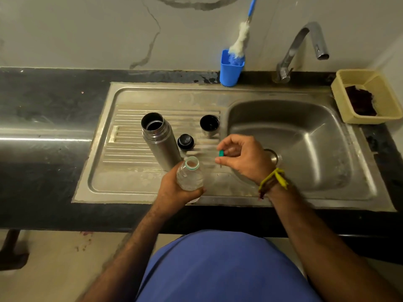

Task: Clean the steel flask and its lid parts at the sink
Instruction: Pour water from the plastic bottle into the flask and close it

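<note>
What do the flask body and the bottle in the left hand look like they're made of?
Flask: brushed steel by its look, grey metallic sheen with soft streaked reflections. Bottle in the left hand: clear thin plastic, apparently; see-through wall with ribbing and a green neck ring.

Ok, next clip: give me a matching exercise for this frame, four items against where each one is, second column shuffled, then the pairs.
Items:
1. steel flask
2. green cap
3. clear plastic bottle
4. bottle brush

Places:
A. standing in the blue cup by the wall
B. pinched in the right hand
C. upright and open on the ribbed drainboard
D. gripped in the left hand

Pairs: 1-C, 2-B, 3-D, 4-A
</note>
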